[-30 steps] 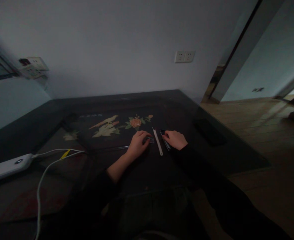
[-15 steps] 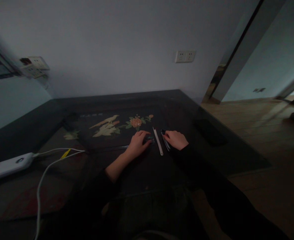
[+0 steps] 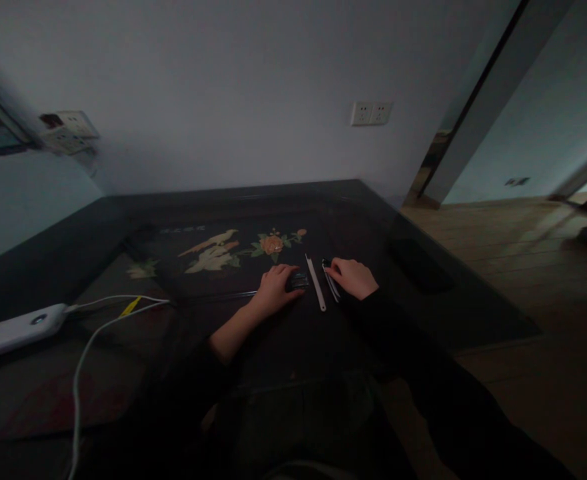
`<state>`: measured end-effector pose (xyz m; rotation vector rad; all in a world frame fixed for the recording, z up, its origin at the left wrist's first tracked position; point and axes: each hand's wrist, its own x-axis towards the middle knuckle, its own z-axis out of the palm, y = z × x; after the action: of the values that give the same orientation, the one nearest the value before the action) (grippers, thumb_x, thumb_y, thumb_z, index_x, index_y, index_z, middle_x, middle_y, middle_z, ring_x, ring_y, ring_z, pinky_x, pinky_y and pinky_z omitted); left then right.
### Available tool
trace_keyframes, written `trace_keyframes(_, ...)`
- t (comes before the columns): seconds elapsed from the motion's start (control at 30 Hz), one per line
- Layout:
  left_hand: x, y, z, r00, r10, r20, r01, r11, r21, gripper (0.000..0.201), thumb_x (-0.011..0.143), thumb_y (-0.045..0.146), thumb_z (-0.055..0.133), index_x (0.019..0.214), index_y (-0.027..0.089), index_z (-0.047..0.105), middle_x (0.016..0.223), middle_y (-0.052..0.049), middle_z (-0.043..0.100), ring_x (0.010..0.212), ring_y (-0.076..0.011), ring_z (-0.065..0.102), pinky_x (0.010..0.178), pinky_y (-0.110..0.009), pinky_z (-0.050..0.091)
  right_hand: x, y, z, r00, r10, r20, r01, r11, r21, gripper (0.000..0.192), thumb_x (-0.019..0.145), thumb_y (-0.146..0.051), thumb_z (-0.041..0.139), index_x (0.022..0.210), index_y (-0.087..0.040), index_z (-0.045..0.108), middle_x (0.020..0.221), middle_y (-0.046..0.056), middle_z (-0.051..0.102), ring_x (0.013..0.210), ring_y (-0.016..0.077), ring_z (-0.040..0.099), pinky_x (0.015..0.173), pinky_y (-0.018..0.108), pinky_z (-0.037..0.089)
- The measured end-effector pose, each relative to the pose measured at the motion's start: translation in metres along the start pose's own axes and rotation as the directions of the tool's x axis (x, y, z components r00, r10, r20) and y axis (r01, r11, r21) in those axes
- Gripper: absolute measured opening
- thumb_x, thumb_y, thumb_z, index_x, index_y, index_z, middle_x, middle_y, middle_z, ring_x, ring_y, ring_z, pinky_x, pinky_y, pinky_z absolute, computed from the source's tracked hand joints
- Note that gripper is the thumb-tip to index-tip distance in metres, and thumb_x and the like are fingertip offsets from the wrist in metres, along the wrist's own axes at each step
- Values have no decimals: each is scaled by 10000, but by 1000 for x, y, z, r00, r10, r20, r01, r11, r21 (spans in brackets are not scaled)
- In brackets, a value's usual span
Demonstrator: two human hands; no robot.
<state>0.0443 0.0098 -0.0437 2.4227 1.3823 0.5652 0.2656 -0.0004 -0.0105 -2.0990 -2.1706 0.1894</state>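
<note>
My left hand (image 3: 272, 293) rests on the table with thumb and fingers around a small dark, glossy, partly see-through block (image 3: 299, 281); its exact kind is too dim to make out. My right hand (image 3: 354, 278) pinches the far end of a slim black-and-silver tool (image 3: 331, 282), which lies slanted against the tabletop. Between the two hands is a long narrow whitish strip (image 3: 316, 283), with a pointed far end and a small hole at the near end. Neither hand touches this strip.
The dark glossy table (image 3: 273, 347) bears a bird-and-flower picture (image 3: 272, 245). On the left lie a white power bank-like device (image 3: 20, 328) and its white cable (image 3: 86, 353). A flat black object (image 3: 420, 267) is at the right. The wall has sockets (image 3: 371, 113).
My left thumb and fingers have spread a little wider, so more of the dark block shows. My right hand and the whitish strip have stayed nearly in place.
</note>
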Motion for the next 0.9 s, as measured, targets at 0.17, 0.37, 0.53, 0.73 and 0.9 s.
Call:
trace_keyframes(0.17, 0, -2, 1, 999, -26, -22, 27, 999, 27, 525, 781, 391, 685, 1256, 209, 555, 1225, -98, 591, 1159, -289, 513, 952, -455, 424, -1, 1, -2, 989, -5, -146, 12, 999, 50, 308, 945, -457, 436, 927, -233, 647, 883, 54, 710, 784, 203, 649, 617, 266, 347)
trace_keyframes(0.37, -1, -1, 2, 1000, -25, -17, 25, 999, 37, 512, 793, 407, 672, 1248, 202, 560, 1221, -97, 589, 1155, -295, 511, 935, -456, 430, 5, -8, -2, 964, -163, -208, 212, 947, 241, 198, 922, -342, 514, 930, -202, 653, 813, 19, 669, 744, 150, 595, 649, 239, 358)
trace_keyframes(0.53, -1, -2, 4, 999, -17, -51, 18, 1000, 22, 491, 791, 407, 677, 1226, 206, 571, 1197, -94, 596, 1144, -291, 518, 932, -451, 436, 21, -32, -3, 918, -353, -182, 391, 884, 257, 154, 896, -244, 552, 934, -175, 684, 919, 43, 659, 838, 146, 584, 724, 235, 380)
trace_keyframes(0.73, 1, -3, 2, 995, 5, -104, -12, 998, -60, 367, 840, 370, 626, 1160, 193, 600, 1156, -87, 619, 1098, -256, 544, 935, -409, 446, 24, -49, 3, 924, -367, -106, 378, 919, 110, 157, 886, -183, 555, 899, -184, 712, 973, 71, 657, 930, 179, 592, 739, 253, 401)
trace_keyframes(0.9, 0, -4, 2, 994, -5, -109, -1, 998, -55, 357, 834, 371, 636, 1146, 199, 609, 1151, -87, 624, 1080, -254, 549, 927, -408, 450, 17, -45, 9, 925, -355, -133, 366, 928, 65, 167, 890, -175, 550, 891, -196, 716, 983, 65, 665, 965, 189, 601, 737, 257, 420)
